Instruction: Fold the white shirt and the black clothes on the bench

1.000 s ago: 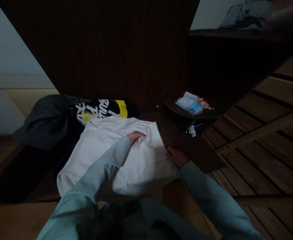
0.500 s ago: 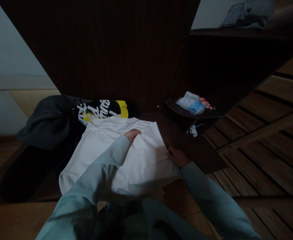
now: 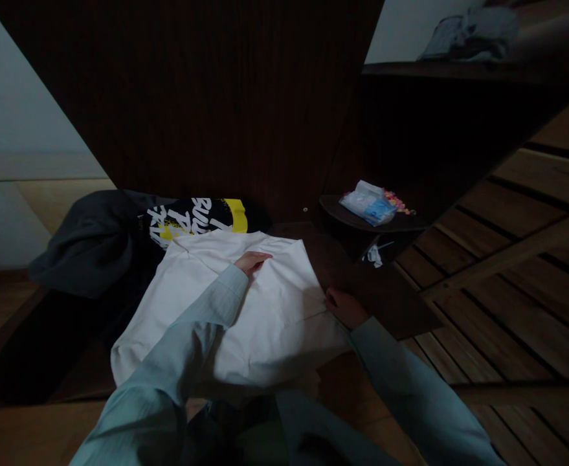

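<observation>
Shifted slightly leftward, the left hand [image 3: 250, 262], fingers narrowed (grip unclear), lies on the white garment [image 3: 277, 310] over the dark board [image 3: 393, 301], the right hand [image 3: 345, 307] pinching its edge; straightening, seemingly, calls for light tension.

The person wears a long-sleeved top [image 3: 308, 417] in muted blue-green. The left sleeve [image 3: 167, 369] catches more light, showing a faint lengthwise texture and loose creases along the forearm; the right sleeve [image 3: 410, 382] looks darker and smoother. Both narrow to plain cuffs [image 3: 232, 285] at the wrists, leaving the hands [image 3: 252, 261] bare. Lower down, dark greenish clothing [image 3: 259, 440] shows dimly.
</observation>
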A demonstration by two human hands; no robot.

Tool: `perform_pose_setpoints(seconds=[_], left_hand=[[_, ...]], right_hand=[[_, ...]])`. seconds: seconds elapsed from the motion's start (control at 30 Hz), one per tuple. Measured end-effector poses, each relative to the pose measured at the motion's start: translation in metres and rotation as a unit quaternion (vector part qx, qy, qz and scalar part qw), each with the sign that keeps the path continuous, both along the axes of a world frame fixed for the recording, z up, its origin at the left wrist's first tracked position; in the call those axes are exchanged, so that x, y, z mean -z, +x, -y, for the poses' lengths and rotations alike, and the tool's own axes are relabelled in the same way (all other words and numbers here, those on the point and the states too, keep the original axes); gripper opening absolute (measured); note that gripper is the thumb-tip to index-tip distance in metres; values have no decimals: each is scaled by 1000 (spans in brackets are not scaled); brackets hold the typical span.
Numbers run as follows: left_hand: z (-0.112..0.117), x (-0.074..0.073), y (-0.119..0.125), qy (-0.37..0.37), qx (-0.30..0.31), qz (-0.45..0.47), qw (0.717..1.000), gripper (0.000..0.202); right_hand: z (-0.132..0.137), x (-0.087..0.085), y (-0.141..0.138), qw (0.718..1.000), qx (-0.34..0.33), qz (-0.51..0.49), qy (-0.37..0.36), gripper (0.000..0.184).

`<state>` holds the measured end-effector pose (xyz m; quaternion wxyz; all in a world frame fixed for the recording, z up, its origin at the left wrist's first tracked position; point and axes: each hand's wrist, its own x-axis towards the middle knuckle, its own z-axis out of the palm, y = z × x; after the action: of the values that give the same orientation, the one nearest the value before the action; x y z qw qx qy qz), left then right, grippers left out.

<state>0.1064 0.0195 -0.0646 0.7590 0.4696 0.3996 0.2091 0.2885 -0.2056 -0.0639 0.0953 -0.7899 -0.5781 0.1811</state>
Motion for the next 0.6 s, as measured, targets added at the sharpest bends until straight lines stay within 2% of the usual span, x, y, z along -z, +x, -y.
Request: perform_pose_setpoints(seconds=[0.17, 0.43, 0.6], left_hand=[[-3, 4, -2, 40, -7, -35, 999, 9], [8, -4, -11, 45, 99, -64, 992, 22], [15, -9, -15, 26, 121, -60, 990, 28]], right_hand=[[-1, 3, 1, 1000, 6, -5, 18, 9], [-1, 4, 2, 999, 23, -25, 32, 10], [8, 1, -8, 994, 63, 13, 83, 5]])
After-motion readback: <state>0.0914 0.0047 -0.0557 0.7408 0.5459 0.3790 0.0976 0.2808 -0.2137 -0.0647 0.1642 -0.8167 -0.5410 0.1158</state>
